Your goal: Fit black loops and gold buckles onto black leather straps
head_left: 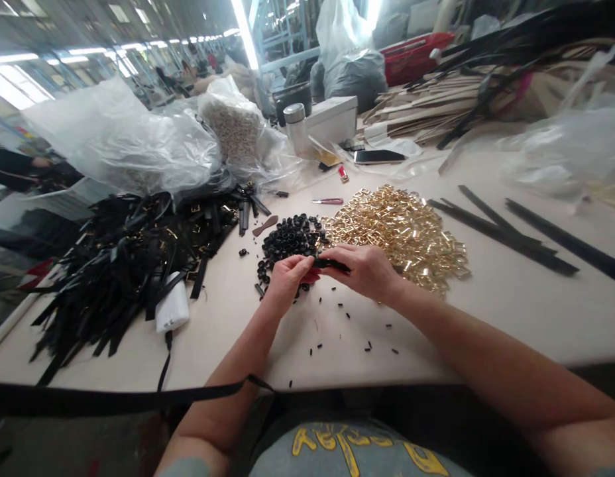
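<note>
Black strip in both hands

Garment: grey shirt, short-sleeved. Front carries large yellow lettering with thin dark outlines, rounded script-like characters; full wording not legible. Left sleeve and right sleeve: grey-blue, only the ends in view. Both forearms bare. Left hand and right hand: bare, ungloved. Finer fabric detail blurred.

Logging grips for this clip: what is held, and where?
Both hands, left and right, hold a black strip by its ends, between the fingers; its exact shape is hidden.
</note>
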### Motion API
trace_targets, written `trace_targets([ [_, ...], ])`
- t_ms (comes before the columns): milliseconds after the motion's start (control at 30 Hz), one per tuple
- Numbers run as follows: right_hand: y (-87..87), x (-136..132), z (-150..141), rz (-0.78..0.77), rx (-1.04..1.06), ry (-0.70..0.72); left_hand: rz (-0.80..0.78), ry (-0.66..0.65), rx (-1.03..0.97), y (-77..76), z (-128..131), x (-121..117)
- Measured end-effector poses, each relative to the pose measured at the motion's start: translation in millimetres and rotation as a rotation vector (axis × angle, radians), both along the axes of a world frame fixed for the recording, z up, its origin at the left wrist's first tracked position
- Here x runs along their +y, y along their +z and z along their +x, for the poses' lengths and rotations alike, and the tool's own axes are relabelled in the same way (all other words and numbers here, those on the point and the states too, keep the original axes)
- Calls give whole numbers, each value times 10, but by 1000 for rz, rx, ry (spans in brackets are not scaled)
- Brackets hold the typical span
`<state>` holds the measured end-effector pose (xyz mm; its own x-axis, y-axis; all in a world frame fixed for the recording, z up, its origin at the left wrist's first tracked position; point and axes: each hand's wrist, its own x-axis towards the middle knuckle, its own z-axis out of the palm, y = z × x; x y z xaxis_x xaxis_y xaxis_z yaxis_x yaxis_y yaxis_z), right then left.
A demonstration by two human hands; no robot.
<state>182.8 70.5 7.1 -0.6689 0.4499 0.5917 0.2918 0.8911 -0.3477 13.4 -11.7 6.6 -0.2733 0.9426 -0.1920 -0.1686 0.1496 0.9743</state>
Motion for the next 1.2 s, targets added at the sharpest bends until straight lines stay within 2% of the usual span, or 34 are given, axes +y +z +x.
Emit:
trace_targets([
  [300, 33, -37, -20, -4, 51, 11, 70, -39, -17, -57, 5, -13],
  [433, 54, -24, -14, 26, 63, 41, 82, -88, 43, 2, -1, -20],
  [500, 67, -10, 3, 59, 50, 29, 93, -82, 123, 56, -110, -22],
  [567, 93, 7, 34, 111, 11, -10, 105, 1, 242, 112, -341, -16],
  [633, 138, 22, 76, 171, -44, -53, 100, 146, 441, 153, -673, 2],
  [733, 217, 43, 139, 219, -89, -105, 16, 314, 951, 162, -1189, 44],
  [800, 247, 62, 166, 229, -87, -129, -102, 293, 1212, 126, -1431, 67],
  [900, 239, 97, 175, 204, -76, -141, -213, 167, 1344, 23, -1605, 67],
  [967, 216, 120, 169, 166, -68, -141, -189, 146, 1356, -44, -1645, 43],
  [1033, 199, 136, 162, 139, -60, -140, -156, 199, 1280, -79, -1648, 11],
  [1133, 191, 141, 153, 125, -59, -132, -106, 276, 911, -46, -1521, -26],
  [1200, 186, 133, 145, 127, -65, -118, -13, 272, 619, 17, -1305, -30],
])
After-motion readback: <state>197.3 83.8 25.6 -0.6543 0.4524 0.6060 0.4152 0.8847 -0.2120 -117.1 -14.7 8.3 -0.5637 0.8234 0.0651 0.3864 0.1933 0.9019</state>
